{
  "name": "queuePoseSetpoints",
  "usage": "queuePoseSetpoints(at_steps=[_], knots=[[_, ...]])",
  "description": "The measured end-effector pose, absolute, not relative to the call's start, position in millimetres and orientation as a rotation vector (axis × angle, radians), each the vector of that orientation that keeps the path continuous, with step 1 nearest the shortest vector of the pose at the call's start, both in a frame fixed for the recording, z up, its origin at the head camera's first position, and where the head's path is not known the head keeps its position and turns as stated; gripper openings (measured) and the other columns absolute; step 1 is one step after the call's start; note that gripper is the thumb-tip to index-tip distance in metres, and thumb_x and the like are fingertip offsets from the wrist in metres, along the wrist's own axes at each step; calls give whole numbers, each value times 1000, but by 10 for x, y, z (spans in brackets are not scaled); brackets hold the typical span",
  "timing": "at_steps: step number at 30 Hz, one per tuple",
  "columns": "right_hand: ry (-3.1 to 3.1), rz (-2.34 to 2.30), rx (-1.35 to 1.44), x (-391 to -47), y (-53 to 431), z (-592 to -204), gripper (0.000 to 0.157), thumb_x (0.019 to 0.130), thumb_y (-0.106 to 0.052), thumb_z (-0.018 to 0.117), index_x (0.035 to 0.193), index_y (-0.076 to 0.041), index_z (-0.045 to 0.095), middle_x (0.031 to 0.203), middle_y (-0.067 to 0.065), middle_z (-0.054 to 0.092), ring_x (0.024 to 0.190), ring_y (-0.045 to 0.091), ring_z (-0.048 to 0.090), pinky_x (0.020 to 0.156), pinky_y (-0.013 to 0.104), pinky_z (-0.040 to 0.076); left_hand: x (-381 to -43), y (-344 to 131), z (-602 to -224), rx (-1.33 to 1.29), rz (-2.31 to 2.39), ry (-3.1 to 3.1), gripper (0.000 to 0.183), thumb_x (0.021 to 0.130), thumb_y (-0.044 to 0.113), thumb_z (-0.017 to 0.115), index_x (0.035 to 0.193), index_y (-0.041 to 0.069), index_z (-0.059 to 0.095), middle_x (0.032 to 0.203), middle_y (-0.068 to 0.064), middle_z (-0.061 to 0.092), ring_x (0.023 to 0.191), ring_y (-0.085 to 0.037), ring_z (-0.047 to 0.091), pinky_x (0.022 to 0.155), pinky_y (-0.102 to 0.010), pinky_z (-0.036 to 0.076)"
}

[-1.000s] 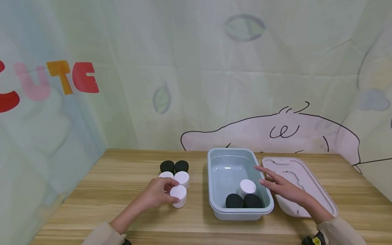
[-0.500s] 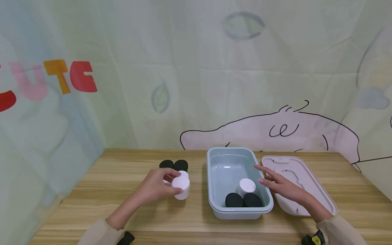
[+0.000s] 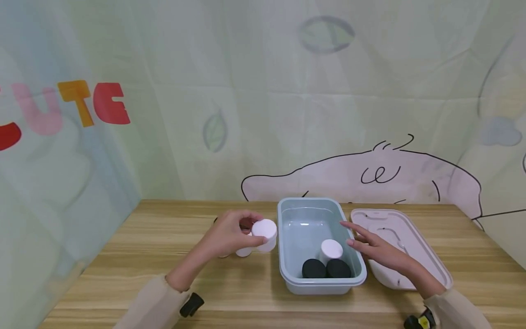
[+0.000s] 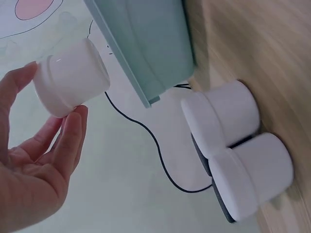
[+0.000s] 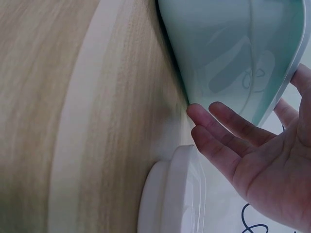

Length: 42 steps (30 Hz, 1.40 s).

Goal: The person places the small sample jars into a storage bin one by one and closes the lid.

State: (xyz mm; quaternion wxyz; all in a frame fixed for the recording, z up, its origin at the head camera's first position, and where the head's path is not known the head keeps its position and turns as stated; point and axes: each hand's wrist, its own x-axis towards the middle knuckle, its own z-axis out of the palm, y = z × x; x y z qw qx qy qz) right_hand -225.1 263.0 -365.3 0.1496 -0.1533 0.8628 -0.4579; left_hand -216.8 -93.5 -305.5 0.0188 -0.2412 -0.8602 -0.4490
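Head view: gripping with the left hand, thumb and fingertips pinched across a white jar, held up off the wooden table, cap upward, just short of the nearest side of a pale-blue bin. Right of that grip, inside the bin: another white jar, with one black round piece and a second black round piece close by. At the right hand, fingers extended, nothing gripped, fingertips at the bin's rim; beneath and beyond its wrist, a pale lid.

Left wrist view: taken near the seam between cap and body, fingertips only, palm well back. Probably light, judging from so slight a pinch, though with contents unseen. Likely rigid plastic, hard to dent; smooth and glossy, so apt to slip or swivel. Best held by the straight wall just under the cap, thumb opposite fingers, in case of a loose cap. Below the left hand, side by side on the table: a standing jar and its neighbour jar.

Right wrist view: palm bare, fingers spread alongside the bin's outer wall, some against the rim; lid low beside the hand, flat on the table.
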Motion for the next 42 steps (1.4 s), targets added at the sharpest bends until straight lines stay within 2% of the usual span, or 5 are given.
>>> queuePoseSetpoints(at_steps=[10, 18, 26, 34, 42], knots=[[2464, -1325, -428, -2261, 2642, -3662, 56, 97, -31, 42, 145, -16, 19, 148, 27, 8, 127, 54, 21, 87, 56, 43, -2284, -561, -2961, -786, -1390, -2702, 39, 68, 22, 80, 102, 6, 66, 93, -2, 64, 84, -16, 60, 67, -24, 51], [2470, -1321, -423, -2260, 2631, -3666, 56, 97, -32, 41, 145, -17, 19, 147, 27, 9, 127, 53, 21, 87, 55, 43, -2376, -311, -2997, -859, -1324, -2777, 45, 69, 24, 79, 106, 4, 66, 97, -4, 65, 88, -18, 61, 69, -22, 50], [2453, -1332, -442, -2262, 2645, -3670, 56, 97, -31, 42, 145, -16, 19, 147, 28, 10, 126, 53, 23, 87, 55, 43, -2446, -142, -3093, -962, -1313, -2780, 42, 68, 22, 79, 104, 4, 67, 97, -4, 67, 84, -14, 63, 68, -20, 50], [2439, -1341, -467, -2260, 2650, -3668, 55, 97, -31, 41, 146, -17, 19, 149, 25, 4, 127, 54, 16, 88, 56, 42, -2512, -46, -3230, -975, -1232, -2846, 44, 68, 22, 80, 105, 2, 67, 98, -5, 68, 84, -14, 63, 70, -18, 49], [2430, -1348, -468, -2259, 2659, -3672, 55, 97, -30, 41, 146, -17, 18, 149, 25, 3, 128, 54, 16, 88, 56, 42, -2522, 45, -3289, -1054, -1014, -2893, 39, 68, 21, 80, 100, 1, 68, 91, -4, 68, 76, -8, 59, 66, -15, 45]])
